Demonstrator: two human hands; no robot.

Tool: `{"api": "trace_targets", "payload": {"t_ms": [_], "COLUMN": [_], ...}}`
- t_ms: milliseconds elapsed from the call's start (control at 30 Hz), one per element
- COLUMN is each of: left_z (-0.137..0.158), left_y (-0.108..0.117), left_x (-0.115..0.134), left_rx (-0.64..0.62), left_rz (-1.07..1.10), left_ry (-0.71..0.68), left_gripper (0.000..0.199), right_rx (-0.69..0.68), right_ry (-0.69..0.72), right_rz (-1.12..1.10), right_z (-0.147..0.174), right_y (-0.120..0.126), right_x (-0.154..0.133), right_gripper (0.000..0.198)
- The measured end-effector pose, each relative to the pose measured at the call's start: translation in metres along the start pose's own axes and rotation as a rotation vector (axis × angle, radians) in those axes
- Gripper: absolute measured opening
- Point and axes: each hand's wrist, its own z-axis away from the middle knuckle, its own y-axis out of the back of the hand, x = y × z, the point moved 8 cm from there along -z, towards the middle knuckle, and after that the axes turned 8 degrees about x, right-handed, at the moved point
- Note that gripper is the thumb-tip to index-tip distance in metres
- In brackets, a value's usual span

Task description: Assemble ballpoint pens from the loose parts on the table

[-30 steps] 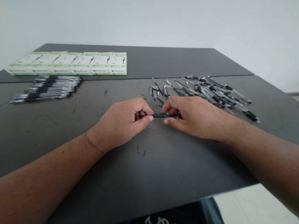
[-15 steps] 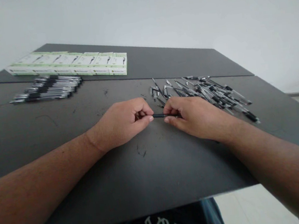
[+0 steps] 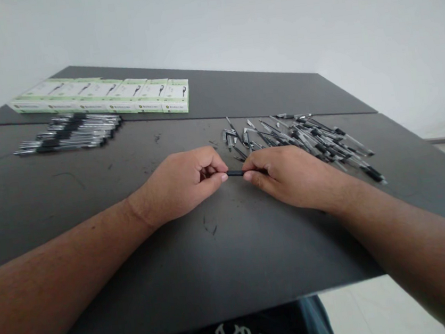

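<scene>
A black pen (image 3: 235,173) lies level between my two hands, just over the middle of the table. My left hand (image 3: 192,184) pinches its left end between thumb and fingertips. On the other end, my right hand (image 3: 287,173) is closed with thumb and forefinger. Only a short dark stretch of the pen shows between the fingertips; the rest is hidden in my hands. Just beyond my right hand spreads a loose heap of pens and pen parts (image 3: 315,137), some clear, some black.
Clear-barrelled pens with black grips (image 3: 74,131) lie in a neat row at the left. Behind them, several white and green boxes (image 3: 134,94) stand side by side. Dark scuffs and thin strands mark the grey table (image 3: 218,274). A white wall (image 3: 207,29) rises behind.
My right hand has shifted slightly left along the pen, so the gap between my fingertips is a little narrower. My left hand has barely moved.
</scene>
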Motion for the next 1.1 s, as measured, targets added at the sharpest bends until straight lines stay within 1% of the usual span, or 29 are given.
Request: {"api": "trace_targets", "payload": {"t_ms": [67, 200, 300, 433, 567, 667, 767, 933, 1033, 1100], "left_z": [0.0003, 0.0009, 0.0007, 0.0000, -0.0003, -0.0005, -0.0004, 0.0004, 0.0006, 0.0005], "left_y": [0.0003, -0.0001, -0.0015, -0.0010, 0.0002, 0.0002, -0.0004, -0.0006, -0.0005, -0.0005], "left_x": [-0.0008, -0.0013, -0.0008, 0.0000, 0.0009, 0.0011, 0.0008, 0.0017, 0.0022, 0.0018], "left_rx": [0.002, 0.002, -0.005, 0.003, 0.002, -0.001, 0.001, 0.001, -0.009, -0.013], "left_rz": [0.002, 0.004, 0.005, 0.009, -0.001, -0.011, -0.008, -0.012, -0.027, -0.033], "left_ry": [0.003, 0.008, 0.009, 0.005, -0.002, -0.003, -0.004, -0.014, -0.015, -0.013], "left_gripper": [0.019, 0.018, 0.019, 0.019, 0.019, 0.019, 0.019, 0.020, 0.020, 0.020], "right_rx": [-0.003, 0.038, 0.023, -0.006, 0.022, 0.004, -0.021, 0.011, -0.022, -0.042], "right_ry": [0.006, -0.021, -0.028, 0.002, -0.020, -0.013, 0.007, -0.017, -0.009, 0.010], "right_rz": [-0.012, -0.041, -0.001, 0.005, -0.040, 0.001, 0.022, -0.015, 0.027, 0.035], "right_z": [0.0001, 0.0002, -0.0003, -0.0005, -0.0001, -0.0004, -0.0006, -0.0005, -0.0005, -0.0004], "right_y": [0.0004, 0.0035, 0.0027, 0.0008, 0.0021, 0.0005, -0.0015, 0.0015, 0.0001, -0.0009], "right_x": [-0.0013, 0.0006, 0.0007, -0.0018, 0.0009, 0.0005, -0.0013, 0.0005, -0.0009, -0.0032], "right_gripper": [0.024, 0.017, 0.012, 0.022, 0.022, 0.015, 0.021, 0.020, 0.016, 0.022]}}
